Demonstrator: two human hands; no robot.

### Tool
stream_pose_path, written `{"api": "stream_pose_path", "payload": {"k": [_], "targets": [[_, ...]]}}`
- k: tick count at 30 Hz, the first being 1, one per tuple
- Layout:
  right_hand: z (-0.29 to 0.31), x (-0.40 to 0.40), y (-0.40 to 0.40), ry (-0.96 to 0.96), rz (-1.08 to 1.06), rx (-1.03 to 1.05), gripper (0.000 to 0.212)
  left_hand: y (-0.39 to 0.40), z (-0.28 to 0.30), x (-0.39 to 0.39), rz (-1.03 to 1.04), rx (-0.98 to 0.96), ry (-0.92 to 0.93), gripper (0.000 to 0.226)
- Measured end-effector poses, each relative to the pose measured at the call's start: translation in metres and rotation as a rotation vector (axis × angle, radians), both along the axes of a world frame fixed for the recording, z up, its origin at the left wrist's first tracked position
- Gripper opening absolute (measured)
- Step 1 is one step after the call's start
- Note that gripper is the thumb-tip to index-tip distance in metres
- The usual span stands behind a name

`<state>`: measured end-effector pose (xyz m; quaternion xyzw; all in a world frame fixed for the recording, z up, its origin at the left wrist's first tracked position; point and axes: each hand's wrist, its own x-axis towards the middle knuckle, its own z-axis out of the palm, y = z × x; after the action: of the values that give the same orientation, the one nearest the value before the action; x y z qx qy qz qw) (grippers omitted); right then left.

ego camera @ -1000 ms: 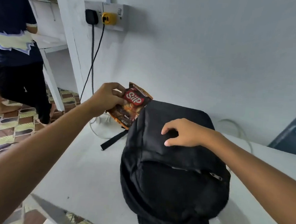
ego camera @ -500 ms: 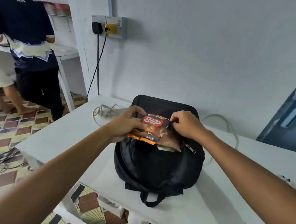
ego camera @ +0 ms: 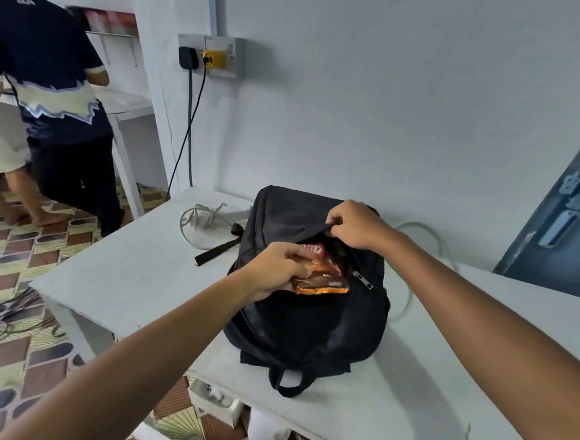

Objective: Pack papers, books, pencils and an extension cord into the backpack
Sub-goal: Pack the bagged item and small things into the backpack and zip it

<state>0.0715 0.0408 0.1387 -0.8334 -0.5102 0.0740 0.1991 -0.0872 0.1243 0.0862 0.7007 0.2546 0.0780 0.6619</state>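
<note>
White table [ego camera: 133, 277]: backpack [ego camera: 308, 331] pocket half hides snack packet [ego camera: 325, 277].

White tabletop [ego camera: 133, 277], black backpack [ego camera: 308, 331] lying at centre, coiled white cord [ego camera: 199, 217] at ten o'clock, white cable [ego camera: 410, 290] at three o'clock beside backpack

One view only, from a head-worn wide-angle camera looking forward and down over both forearms to a white table [ego camera: 133, 277] set against the wall [ego camera: 392, 106]. It stands close, at arm's reach of the backpack [ego camera: 308, 324] near frame centre. The wide lens bends the door [ego camera: 570, 212] at right and takes in floor [ego camera: 10, 269] at left.
</note>
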Motion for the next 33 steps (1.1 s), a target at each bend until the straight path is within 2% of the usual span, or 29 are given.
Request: {"api": "stream_pose_path", "payload": {"k": [3, 5, 9, 15, 17, 19, 21, 22, 26, 28, 30, 33], "targets": [[0.003, -0.004, 0.0, -0.029, 0.008, -0.005, 0.012, -0.005, -0.015, 0.014, 0.039, -0.053, -0.035, 0.055], [0.003, -0.005, 0.0, -0.054, 0.016, -0.009, 0.013, -0.006, -0.026, 0.024, 0.092, 0.054, -0.058, 0.061], [0.002, -0.003, -0.001, -0.076, 0.009, -0.007, 0.011, -0.014, -0.031, 0.039, 0.277, 0.496, -0.037, 0.038], [-0.002, -0.008, 0.002, -0.097, 0.024, 0.01, 0.012, -0.019, -0.027, 0.06, 0.436, 0.677, 0.117, 0.028], [-0.005, -0.004, 0.0, -0.093, 0.012, 0.014, 0.013, -0.016, -0.019, 0.066, 0.326, 0.684, 0.085, 0.03], [-0.006, 0.002, -0.003, -0.069, -0.004, 0.026, 0.013, -0.008, -0.013, 0.067, 0.077, 0.668, 0.073, 0.026], [-0.009, 0.005, -0.007, -0.017, -0.008, 0.044, 0.013, 0.004, -0.011, 0.064, -0.134, 0.602, 0.15, 0.016], [-0.011, 0.005, -0.008, 0.008, -0.004, 0.053, 0.012, 0.009, -0.011, 0.063, -0.171, 0.623, 0.203, 0.013], [-0.019, 0.0, -0.005, 0.02, 0.007, 0.083, 0.012, 0.004, -0.018, 0.063, -0.025, 1.022, 0.33, 0.018], [-0.021, -0.002, -0.004, 0.014, 0.006, 0.09, 0.013, -0.007, -0.018, 0.066, -0.028, 1.15, 0.389, 0.024], [-0.022, -0.002, -0.005, 0.008, -0.001, 0.097, 0.015, -0.01, -0.019, 0.072, -0.085, 1.128, 0.417, 0.03], [-0.024, 0.003, -0.013, 0.063, -0.021, 0.158, 0.011, -0.009, -0.019, 0.072, -0.144, 1.063, 0.362, 0.033]]}}
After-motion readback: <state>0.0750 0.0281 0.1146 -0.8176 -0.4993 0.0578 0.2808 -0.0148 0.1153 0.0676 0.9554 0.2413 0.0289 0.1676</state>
